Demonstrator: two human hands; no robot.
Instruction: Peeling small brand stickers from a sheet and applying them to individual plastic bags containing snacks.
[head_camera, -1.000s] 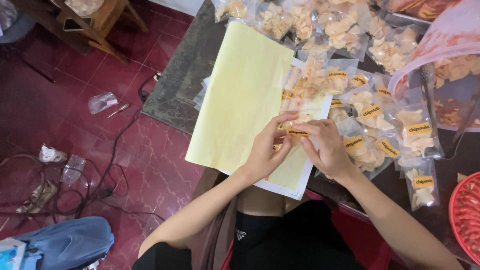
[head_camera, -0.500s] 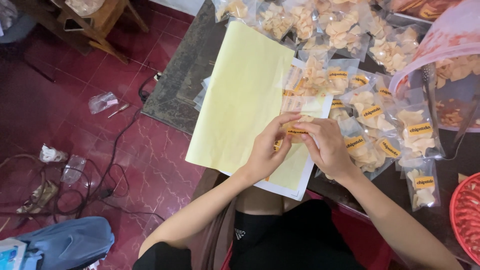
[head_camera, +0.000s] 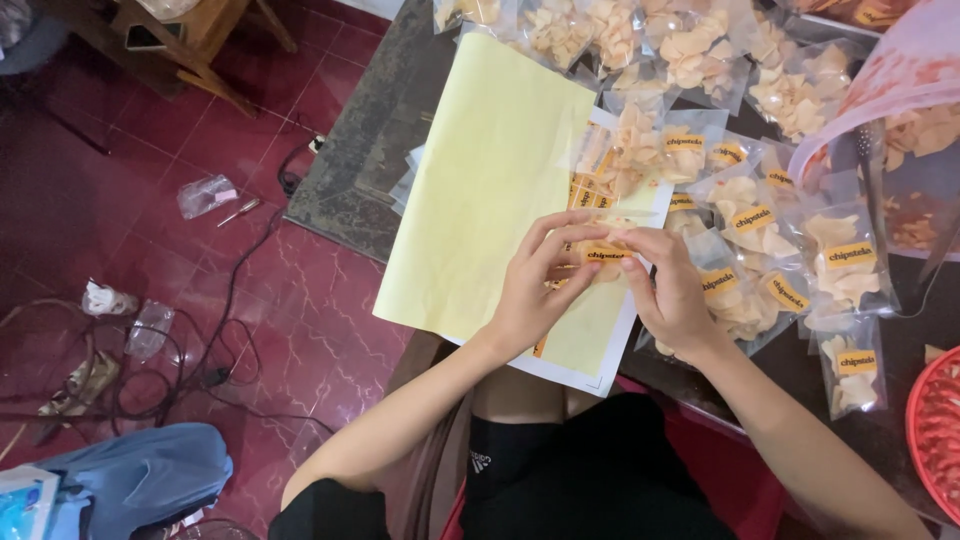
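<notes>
My left hand (head_camera: 535, 285) and my right hand (head_camera: 668, 290) meet over a small clear packet of pale chips (head_camera: 606, 250), both pinching it at a yellow label on its front. They hover above a large pale yellow sheet (head_camera: 490, 180) lying on the dark table (head_camera: 375, 150). To the right of my hands lie several more clear chip packets (head_camera: 770, 250), each with a yellow label. The packet in my fingers is mostly hidden by them.
A red basket rim (head_camera: 935, 440) shows at the lower right. A pink plastic bag (head_camera: 880, 85) with chips sits at the upper right. On the red tiled floor lie black cables (head_camera: 200, 350), plastic scraps (head_camera: 205, 195) and a blue bundle (head_camera: 150, 475). A wooden stool (head_camera: 200, 40) stands upper left.
My fingers have shifted slightly on the packet and its label. Everything else stays where it was.
</notes>
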